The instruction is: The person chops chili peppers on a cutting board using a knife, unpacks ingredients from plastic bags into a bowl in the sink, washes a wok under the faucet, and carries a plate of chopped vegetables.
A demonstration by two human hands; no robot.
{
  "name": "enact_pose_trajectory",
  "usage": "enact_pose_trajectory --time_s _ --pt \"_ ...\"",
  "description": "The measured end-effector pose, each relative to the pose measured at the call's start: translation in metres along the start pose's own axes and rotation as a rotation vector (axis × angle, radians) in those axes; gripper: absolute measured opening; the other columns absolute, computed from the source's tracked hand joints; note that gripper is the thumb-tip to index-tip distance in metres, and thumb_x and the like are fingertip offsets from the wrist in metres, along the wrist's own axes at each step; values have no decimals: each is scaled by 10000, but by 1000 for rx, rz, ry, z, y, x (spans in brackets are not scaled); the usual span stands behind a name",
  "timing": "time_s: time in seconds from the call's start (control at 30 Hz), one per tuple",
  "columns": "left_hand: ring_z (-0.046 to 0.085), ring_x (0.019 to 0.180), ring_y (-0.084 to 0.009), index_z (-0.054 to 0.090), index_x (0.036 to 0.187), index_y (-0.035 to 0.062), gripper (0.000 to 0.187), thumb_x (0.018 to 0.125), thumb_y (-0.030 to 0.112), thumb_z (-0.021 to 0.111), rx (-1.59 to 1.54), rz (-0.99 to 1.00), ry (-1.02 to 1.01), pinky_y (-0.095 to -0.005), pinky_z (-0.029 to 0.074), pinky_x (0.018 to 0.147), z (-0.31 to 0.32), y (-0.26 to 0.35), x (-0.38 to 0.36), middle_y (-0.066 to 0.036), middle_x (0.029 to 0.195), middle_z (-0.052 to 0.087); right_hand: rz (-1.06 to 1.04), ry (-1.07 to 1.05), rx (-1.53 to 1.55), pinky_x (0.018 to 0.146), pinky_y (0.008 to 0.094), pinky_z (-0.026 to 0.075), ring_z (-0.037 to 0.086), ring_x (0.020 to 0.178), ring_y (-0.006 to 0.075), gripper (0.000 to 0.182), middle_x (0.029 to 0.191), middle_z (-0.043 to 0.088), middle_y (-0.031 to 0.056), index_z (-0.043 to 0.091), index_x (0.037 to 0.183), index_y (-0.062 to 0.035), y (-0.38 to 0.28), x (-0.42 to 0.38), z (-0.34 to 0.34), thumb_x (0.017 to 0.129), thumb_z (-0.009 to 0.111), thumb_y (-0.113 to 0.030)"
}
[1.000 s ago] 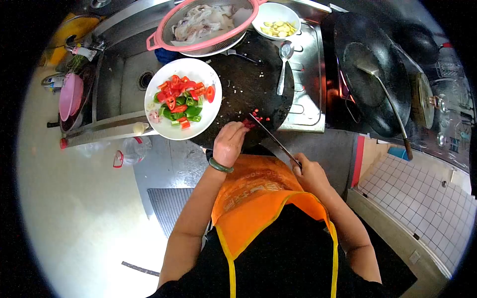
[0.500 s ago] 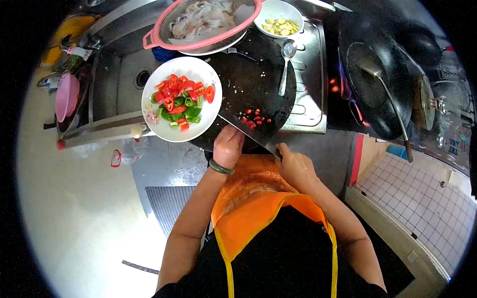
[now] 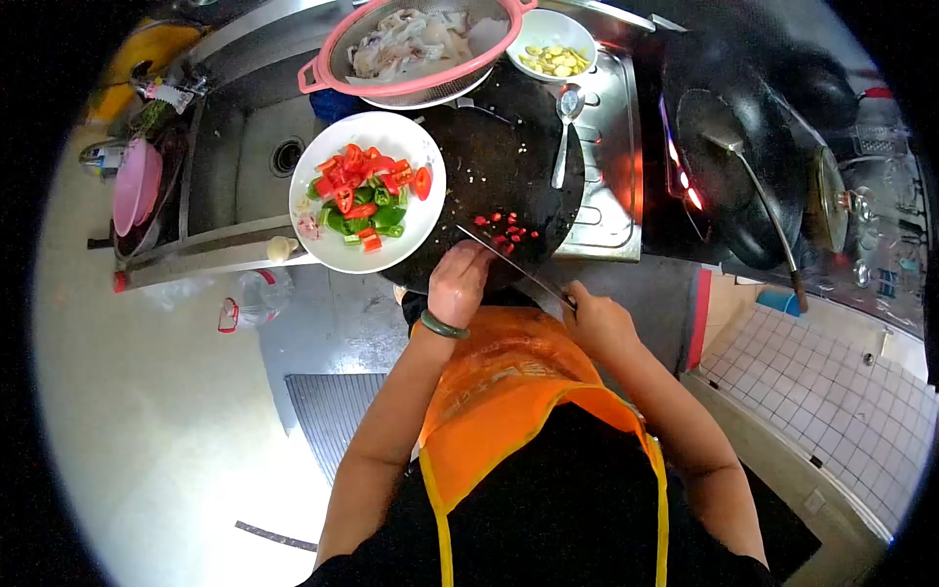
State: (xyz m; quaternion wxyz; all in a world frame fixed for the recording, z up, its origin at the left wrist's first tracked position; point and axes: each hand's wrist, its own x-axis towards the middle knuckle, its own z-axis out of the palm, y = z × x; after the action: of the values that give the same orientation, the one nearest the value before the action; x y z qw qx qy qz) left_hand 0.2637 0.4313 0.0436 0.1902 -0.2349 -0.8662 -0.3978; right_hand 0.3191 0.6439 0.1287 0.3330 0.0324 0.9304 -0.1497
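My right hand (image 3: 601,323) is wrapped round the handle of a kitchen knife (image 3: 518,268), whose blade slants up and left over the near edge of a round dark chopping board (image 3: 479,157). Close to the blade's left side, my left hand (image 3: 460,282) presses its bent fingers together on the board. Whatever is under those fingertips is hidden. Just beyond the blade lie several small pieces of chopped red chili (image 3: 507,223). A white plate (image 3: 311,166) of cut red and green peppers (image 3: 367,191) stands left of my left hand, overlapping the board.
Behind the board stand a pink-rimmed strainer (image 3: 328,64) of whitish, squid-like pieces and a white bowl (image 3: 584,27) of yellow slices. A spoon (image 3: 562,147) lies on the board's right. Farther right, a wok (image 3: 729,196) holds a ladle beside a glowing burner flame (image 3: 685,181). The sink (image 3: 235,166) is left.
The knife and my right hand have shifted slightly right, leaving a wider gap between blade and left fingers. The burner glow looks brighter. The whole view has shifted a little.
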Motion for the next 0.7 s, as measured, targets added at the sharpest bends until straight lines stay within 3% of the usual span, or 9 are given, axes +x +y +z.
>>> enact_pose_trajectory --time_s 0.23,0.33,0.53,0.7 --pt "603 831 -302 627 879 14 215 675 -41 666 -9 -23 3 -359 516 723 3 -2 -6 -124 907 600 68 -52 392 669 502 479 601 755 430 289 805 634 220 511 1084 -81 13 -8 -8 864 526 -267" --pt "608 841 -309 627 875 5 208 674 -36 665 -10 8 -2 -359 517 726 -1 0 -4 -135 909 602 8 69 230 671 504 480 607 741 420 300 792 631 224 508 1103 -82 11 -17 -3 852 529 -244" --pt "600 916 -309 631 872 -1 214 661 -35 645 49 -42 -48 -377 507 807 0 0 -11 -135 936 603 -16 9 92 627 515 485 621 694 401 287 757 634 213 497 1068 -76 0 -39 -3 833 539 -235" --pt "592 897 -318 625 839 -7 180 661 -27 643 40 -42 -76 -399 499 786 -1 -3 -10 -135 921 602 13 -48 29 604 507 494 626 691 398 308 745 634 217 467 1086 -62 -7 -25 -2 823 543 -204"
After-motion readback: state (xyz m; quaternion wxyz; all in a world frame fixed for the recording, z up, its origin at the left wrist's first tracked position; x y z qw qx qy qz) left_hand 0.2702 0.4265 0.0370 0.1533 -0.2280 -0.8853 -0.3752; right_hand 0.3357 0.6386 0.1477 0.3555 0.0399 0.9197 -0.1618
